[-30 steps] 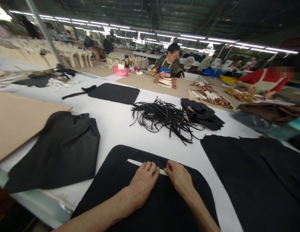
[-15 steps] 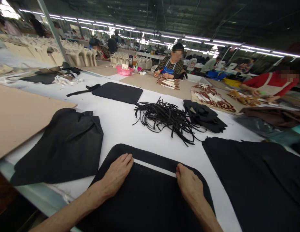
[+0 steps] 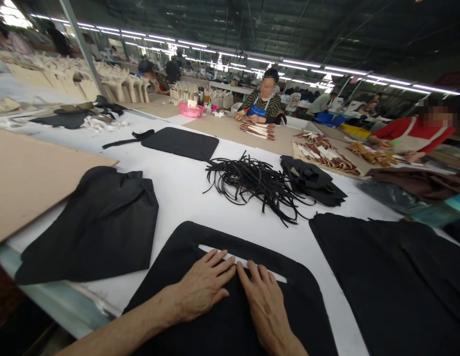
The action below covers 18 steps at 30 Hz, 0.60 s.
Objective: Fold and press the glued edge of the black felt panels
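Note:
In front of me a black fabric panel (image 3: 230,316) with rounded corners lies on the white-covered table (image 3: 178,198). Near its far edge runs a white strip (image 3: 279,278); I cannot tell whether it is a slot showing the table or a separate strip. My left hand (image 3: 203,282) rests flat, fingers spread, with its fingertips over the strip. Close beside it, my right hand (image 3: 265,296) lies flat too, fingertips at the strip's near edge. Neither hand grips anything.
Black fabric pieces lie to the left (image 3: 100,222) and a large black stack (image 3: 396,277) to the right. Beyond are a tangle of thin black strips (image 3: 252,183), folded black cloth (image 3: 313,180) and another black panel (image 3: 180,143). Two co-workers sit across the tables.
Both hands have moved inward from the strip's two ends to its middle. Their fingers, earlier curled at the edges, now lie spread and flat on the panel.

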Tool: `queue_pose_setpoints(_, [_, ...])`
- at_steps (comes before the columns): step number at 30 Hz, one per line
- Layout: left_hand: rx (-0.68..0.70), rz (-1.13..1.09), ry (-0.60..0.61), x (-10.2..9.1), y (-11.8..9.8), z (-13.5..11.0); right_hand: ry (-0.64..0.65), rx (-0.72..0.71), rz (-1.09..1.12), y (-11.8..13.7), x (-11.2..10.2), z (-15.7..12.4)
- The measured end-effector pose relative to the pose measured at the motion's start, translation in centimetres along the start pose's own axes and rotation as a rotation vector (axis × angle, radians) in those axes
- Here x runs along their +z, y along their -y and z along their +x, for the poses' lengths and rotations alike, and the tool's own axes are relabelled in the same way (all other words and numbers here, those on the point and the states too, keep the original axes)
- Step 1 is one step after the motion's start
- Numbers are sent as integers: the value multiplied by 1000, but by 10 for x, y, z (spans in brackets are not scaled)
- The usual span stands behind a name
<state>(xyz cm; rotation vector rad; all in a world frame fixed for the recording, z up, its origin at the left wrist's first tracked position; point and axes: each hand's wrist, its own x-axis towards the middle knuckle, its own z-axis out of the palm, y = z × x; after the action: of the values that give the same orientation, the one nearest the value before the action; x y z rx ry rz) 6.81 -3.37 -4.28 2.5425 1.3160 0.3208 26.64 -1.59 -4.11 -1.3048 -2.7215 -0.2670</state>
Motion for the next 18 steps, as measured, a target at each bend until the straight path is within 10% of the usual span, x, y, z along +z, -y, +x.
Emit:
queue_pose_setpoints(11, [-77,159,-134,-16,-9,-27,10,41,34,-7,-13,9])
queue_pose_setpoints(18, [-268,328,-199,-10,-1,-46,217,58,487,36,-38,84])
